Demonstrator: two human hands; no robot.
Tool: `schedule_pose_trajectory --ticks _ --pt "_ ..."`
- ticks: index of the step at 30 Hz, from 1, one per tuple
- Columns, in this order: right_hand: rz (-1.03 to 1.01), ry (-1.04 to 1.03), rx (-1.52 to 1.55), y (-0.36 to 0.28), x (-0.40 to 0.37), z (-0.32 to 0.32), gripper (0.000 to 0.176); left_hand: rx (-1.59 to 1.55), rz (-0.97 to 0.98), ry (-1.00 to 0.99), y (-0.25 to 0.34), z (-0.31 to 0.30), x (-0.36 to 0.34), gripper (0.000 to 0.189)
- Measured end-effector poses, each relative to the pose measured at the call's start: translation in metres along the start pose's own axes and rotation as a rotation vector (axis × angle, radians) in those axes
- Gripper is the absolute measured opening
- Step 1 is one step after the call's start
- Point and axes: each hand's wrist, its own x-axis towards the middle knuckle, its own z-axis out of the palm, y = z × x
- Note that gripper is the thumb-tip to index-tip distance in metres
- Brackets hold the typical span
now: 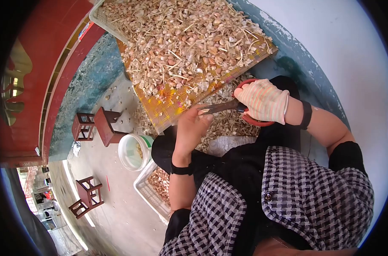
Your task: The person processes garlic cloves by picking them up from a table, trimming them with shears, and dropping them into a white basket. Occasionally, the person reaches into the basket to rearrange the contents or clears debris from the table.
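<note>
The work is garlic trimming, and by my reading it is far from finished. The right hand [262,101], in a pink-and-cream striped fabric glove, is closed through the loops of the red-handled metal scissors [228,106], whose blades point toward the other hand. The bare left hand [191,128] pinches a small pale garlic piece [206,111] at its fingertips, right at the blade tips. Whether the blades are already biting into it is hard to tell at this size.

What is left is plain: a wide, thick heap of untrimmed garlic bulbs, cloves and dry stalks [181,42] covers nearly all of the yellow patterned board surface [168,109] in front of the person.

What looks done is much less. Loose papery husks and cut bits [226,123] lie on the dark lap just below the scissors. Beside the left forearm, down on the concrete floor, a white plastic slatted crate [147,194] holds a shallow layer of brownish cloves [159,181]. Next to it, a round white plastic bucket [127,153] shows only a little at its bottom.

Judged by the heap against the crate, only a small share has been handled.
</note>
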Motion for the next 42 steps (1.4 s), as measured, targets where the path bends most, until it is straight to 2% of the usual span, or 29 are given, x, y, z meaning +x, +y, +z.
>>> schedule_pose_trajectory --ticks 2,4,5,8,9,12,13,15,18,20,21,22,24,26,27,30,31,32,33,34,35,36,37,40,41,42 --pt "-0.014 0.001 0.099 0.006 0.001 0.013 0.036 -0.021 0.001 -0.031 -0.009 -0.004 0.001 0.023" --pt "-0.135 -0.053 0.333 0.001 -0.001 0.012 0.035 -0.025 -0.035 0.007 -0.009 0.0 0.001 0.022" --pt "-0.178 0.014 0.429 0.003 0.0 0.026 0.034 -0.029 -0.053 0.03 -0.009 0.002 0.001 0.021" --pt "-0.015 0.184 0.593 -0.001 0.007 0.023 0.036 -0.179 -0.004 -0.009 -0.013 0.005 0.001 0.02" --pt "-0.01 0.187 0.683 -0.004 0.01 0.02 0.032 -0.234 0.006 -0.011 -0.014 0.008 0.0 0.02" --pt "0.031 0.076 1.374 -0.029 0.025 0.039 0.027 -0.373 0.062 -0.011 -0.016 0.013 -0.011 0.022" --pt "0.027 0.001 1.472 -0.037 0.027 0.038 0.024 -0.402 0.094 0.002 -0.019 0.01 -0.02 0.023" --pt "-0.037 -0.11 1.47 -0.052 0.032 0.045 0.024 -0.46 0.163 0.064 -0.029 -0.001 -0.047 0.025" --pt "-0.084 -0.276 1.566 -0.076 0.04 0.073 0.023 -0.595 0.187 0.287 -0.069 -0.038 -0.106 0.023" --pt "-0.021 -0.357 1.489 -0.078 0.048 0.081 0.022 -0.721 0.175 0.581 -0.107 -0.065 -0.152 0.021" --pt "0.072 -0.424 1.586 -0.076 0.055 0.097 0.022 -0.731 0.214 0.667 -0.11 -0.068 -0.172 0.018" --pt "-0.001 -0.37 1.657 -0.068 0.066 0.148 0.023 -0.777 0.247 0.749 -0.124 -0.08 -0.196 0.015" --pt "-0.078 -0.318 1.112 -0.073 0.059 0.125 0.022 -0.867 0.309 0.938 -0.147 -0.1 -0.24 0.014" --pt "-0.066 -0.364 1.275 -0.078 0.054 0.141 0.017 -0.848 0.279 1.08 -0.175 -0.128 -0.283 0.016" --pt "-0.013 -0.442 1.327 -0.081 0.053 0.147 0.014 -0.799 0.212 1.077 -0.176 -0.138 -0.298 0.025" --pt "-0.079 -0.372 1.132 -0.08 0.054 0.16 0.011 -0.003 -0.577 1.512 -0.183 -0.138 -0.296 0.038" --pt "-0.111 -0.329 1.146 -0.077 0.055 0.163 0.008 0.579 -0.758 1.512 -0.203 -0.144 -0.295 0.062" --pt "-0.024 -0.369 1.237 -0.073 0.055 0.166 0.009 0.718 -0.536 1.465 -0.209 -0.14 -0.293 0.06" --pt "0.067 -0.403 1.322 -0.069 0.055 0.162 0.009 0.837 -0.304 1.403 -0.185 -0.116 -0.271 0.058" --pt "0.043 -0.328 1.211 -0.066 0.053 0.159 0.011 0.937 -0.071 1.33 -0.163 -0.091 -0.25 0.056" --pt "0.027 -0.255 1.096 -0.063 0.05 0.156 0.013 1.113 0.036 1.126 -0.145 -0.072 -0.231 0.05" --pt "0.097 -0.249 1.176 -0.058 0.045 0.155 0.014 1.278 0.15 0.918 -0.134 -0.058 -0.215 0.045" --pt "0.163 -0.237 1.259 -0.054 0.042 0.155 0.015 1.363 0.15 0.769 -0.131 -0.049 -0.204 0.038" --pt "0.353 -0.217 1.519 -0.03 0.032 0.169 0.024 1.254 0.054 0.891 -0.184 -0.061 -0.215 0.032" --pt "0.368 -0.277 1.636 -0.016 0.03 0.181 0.025 1.279 -0.114 0.914 -0.206 -0.08 -0.235 0.032" --pt "0.359 -0.241 1.611 -0.005 0.025 0.182 0.026 1.299 -0.276 0.933 -0.221 -0.095 -0.256 0.031"
